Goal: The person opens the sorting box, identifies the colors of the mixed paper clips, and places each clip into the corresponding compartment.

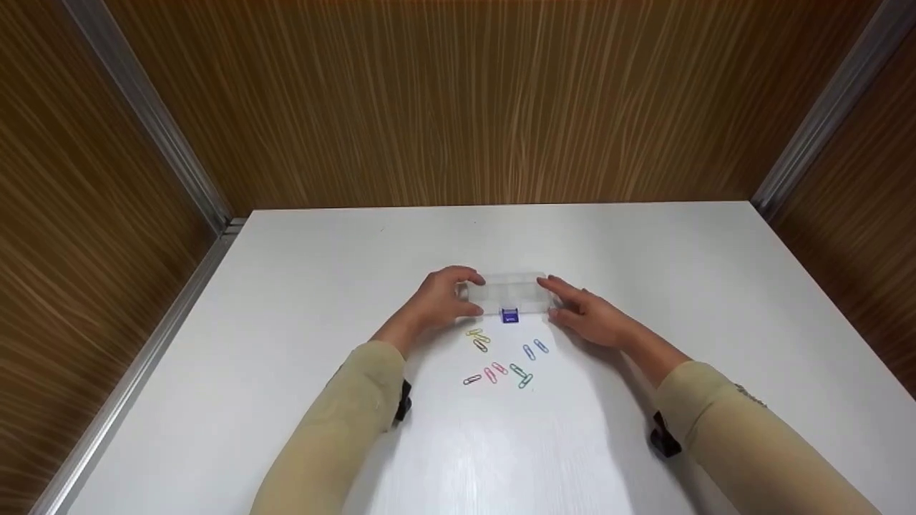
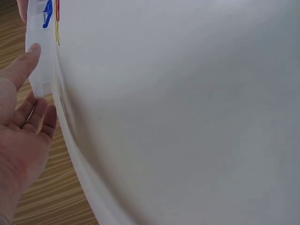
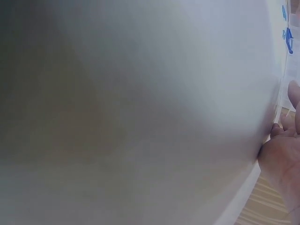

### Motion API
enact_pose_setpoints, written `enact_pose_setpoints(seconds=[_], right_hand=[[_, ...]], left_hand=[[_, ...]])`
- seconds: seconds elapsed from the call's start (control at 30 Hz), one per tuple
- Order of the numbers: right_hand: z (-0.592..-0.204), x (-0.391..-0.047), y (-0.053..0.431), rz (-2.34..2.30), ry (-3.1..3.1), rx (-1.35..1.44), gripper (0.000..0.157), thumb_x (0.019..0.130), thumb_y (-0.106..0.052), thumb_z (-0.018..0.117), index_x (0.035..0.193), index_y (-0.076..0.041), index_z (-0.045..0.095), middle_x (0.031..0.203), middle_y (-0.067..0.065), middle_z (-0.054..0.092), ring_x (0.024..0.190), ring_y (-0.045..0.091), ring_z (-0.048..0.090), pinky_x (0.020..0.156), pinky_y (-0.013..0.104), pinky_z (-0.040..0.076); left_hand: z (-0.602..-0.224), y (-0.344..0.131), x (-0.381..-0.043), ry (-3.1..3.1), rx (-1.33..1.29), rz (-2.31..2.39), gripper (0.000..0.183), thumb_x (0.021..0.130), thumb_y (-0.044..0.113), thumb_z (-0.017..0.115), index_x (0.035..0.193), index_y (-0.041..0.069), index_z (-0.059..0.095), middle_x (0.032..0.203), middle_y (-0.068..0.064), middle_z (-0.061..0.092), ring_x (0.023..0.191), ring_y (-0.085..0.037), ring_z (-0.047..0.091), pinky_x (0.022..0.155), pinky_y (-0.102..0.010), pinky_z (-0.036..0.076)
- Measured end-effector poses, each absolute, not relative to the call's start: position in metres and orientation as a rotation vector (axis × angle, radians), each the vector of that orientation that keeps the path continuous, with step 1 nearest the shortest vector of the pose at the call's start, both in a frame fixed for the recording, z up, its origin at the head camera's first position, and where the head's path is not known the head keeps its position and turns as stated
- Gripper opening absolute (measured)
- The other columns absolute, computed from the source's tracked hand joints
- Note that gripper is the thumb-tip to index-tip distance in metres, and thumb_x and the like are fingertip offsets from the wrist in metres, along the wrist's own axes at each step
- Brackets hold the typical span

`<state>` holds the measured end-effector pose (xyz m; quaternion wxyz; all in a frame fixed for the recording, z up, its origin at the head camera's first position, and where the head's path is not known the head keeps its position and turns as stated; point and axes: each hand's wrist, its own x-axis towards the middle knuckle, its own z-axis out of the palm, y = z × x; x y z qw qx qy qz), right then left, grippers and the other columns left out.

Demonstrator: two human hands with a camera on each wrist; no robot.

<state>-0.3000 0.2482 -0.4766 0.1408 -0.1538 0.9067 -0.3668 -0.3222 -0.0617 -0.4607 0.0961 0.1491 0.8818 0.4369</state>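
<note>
A clear plastic compartment box [image 1: 512, 290] with a blue latch [image 1: 509, 315] on its near side lies flat on the white table. My left hand [image 1: 445, 295] holds the box's left end, thumb at the near corner and fingers at the far one. At the opposite end my right hand [image 1: 588, 315] grips the box the same way. In the left wrist view the left thumb [image 2: 29, 63] presses on the box [image 2: 43, 61]. The right wrist view cuts off most of the right hand [image 3: 283, 150].
Several paper clips lie in front of the box: yellow [image 1: 474, 332], dark [image 1: 472, 380], pink [image 1: 490, 375], green [image 1: 525, 380] and blue [image 1: 529, 352]. Wood-grain panels [image 1: 501, 107] stand around the back and sides of the white table [image 1: 322, 265].
</note>
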Motion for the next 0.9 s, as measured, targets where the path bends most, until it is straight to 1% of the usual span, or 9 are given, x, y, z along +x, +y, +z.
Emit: enact_pose_setpoints(seconds=[0.13,0.2,0.27,0.4,0.5,0.67,0.77,0.9], right_hand=[[-0.476,-0.301,0.249,-1.078,2.598,-0.395,0.065,0.111,-0.036,0.058,0.169,-0.041,0.028,0.178,-0.001,0.015,0.163,0.035,0.011,0.128,0.063,0.004],[-0.476,-0.302,0.249,-1.088,2.595,-0.391,0.066,0.111,-0.036,0.058,0.169,-0.041,0.027,0.178,-0.002,0.015,0.163,0.034,0.012,0.128,0.062,0.007],[-0.476,-0.302,0.249,-1.101,2.595,-0.410,0.068,0.111,-0.035,0.057,0.170,-0.039,0.024,0.177,-0.001,0.016,0.163,0.033,0.013,0.129,0.060,0.009],[-0.477,-0.302,0.251,-1.144,2.588,-0.429,0.071,0.111,-0.033,0.059,0.171,-0.036,0.021,0.177,-0.003,0.017,0.162,0.029,0.015,0.130,0.054,0.013],[-0.477,-0.303,0.252,-1.168,2.584,-0.420,0.071,0.111,-0.034,0.059,0.171,-0.037,0.021,0.176,-0.004,0.017,0.162,0.027,0.015,0.130,0.052,0.014],[-0.475,-0.302,0.254,-1.199,2.578,-0.405,0.070,0.111,-0.035,0.059,0.171,-0.037,0.023,0.176,-0.003,0.018,0.163,0.028,0.013,0.130,0.054,0.013],[-0.474,-0.300,0.255,-1.243,2.563,-0.428,0.069,0.110,-0.032,0.060,0.171,-0.032,0.025,0.177,0.000,0.019,0.163,0.029,0.013,0.130,0.056,0.012],[-0.474,-0.298,0.260,-1.291,2.546,-0.435,0.068,0.111,-0.027,0.059,0.170,-0.029,0.028,0.176,0.004,0.021,0.162,0.032,0.014,0.129,0.057,0.012]], left_hand=[[-0.461,-0.062,-0.322,2.609,0.447,1.306,0.047,0.089,0.009,0.087,0.133,0.016,0.072,0.152,-0.002,0.057,0.147,-0.022,0.045,0.123,-0.037,0.035],[-0.460,-0.062,-0.322,2.607,0.441,1.305,0.046,0.090,0.010,0.087,0.133,0.016,0.072,0.152,-0.002,0.057,0.148,-0.022,0.045,0.123,-0.038,0.035],[-0.459,-0.062,-0.322,2.607,0.433,1.300,0.045,0.091,0.011,0.086,0.133,0.017,0.071,0.151,-0.001,0.058,0.147,-0.022,0.045,0.123,-0.039,0.035],[-0.457,-0.062,-0.322,2.611,0.431,1.287,0.042,0.093,0.015,0.085,0.132,0.017,0.072,0.149,0.000,0.060,0.144,-0.021,0.048,0.122,-0.039,0.036],[-0.456,-0.062,-0.322,2.615,0.443,1.285,0.041,0.094,0.017,0.084,0.133,0.016,0.072,0.147,0.001,0.061,0.142,-0.020,0.050,0.121,-0.039,0.038],[-0.455,-0.063,-0.324,2.616,0.461,1.328,0.040,0.096,0.019,0.082,0.135,0.013,0.071,0.145,0.000,0.064,0.140,-0.021,0.053,0.118,-0.041,0.042],[-0.455,-0.064,-0.324,2.610,0.470,1.371,0.038,0.098,0.018,0.079,0.134,0.010,0.072,0.144,-0.002,0.064,0.136,-0.024,0.057,0.115,-0.042,0.046],[-0.454,-0.063,-0.325,2.606,0.456,1.403,0.035,0.101,0.019,0.076,0.134,0.010,0.073,0.142,-0.003,0.065,0.127,-0.026,0.062,0.109,-0.042,0.051]])
